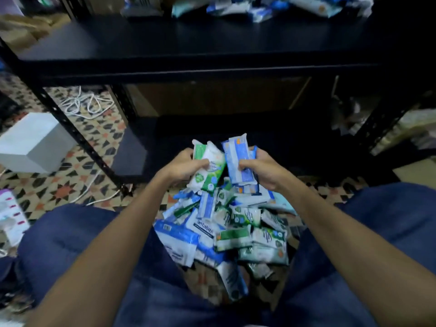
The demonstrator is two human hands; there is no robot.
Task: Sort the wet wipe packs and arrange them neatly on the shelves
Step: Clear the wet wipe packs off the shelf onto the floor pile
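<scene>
bare black shelf (165, 41) ahead lies open; loose packs (259, 7) crowd its back.

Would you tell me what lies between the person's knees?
In the head view, a heap of wet wipe packs lies on the patterned floor there.

At frame centre the left hand (181, 167) grips a green pack (208, 169); the right hand (262, 171) grips a blue pack (237, 159); below them lies a pile (226, 230) of packs on the floor (70, 182); more packs (247, 5) sit on the black shelf (188, 41) at top.
</scene>
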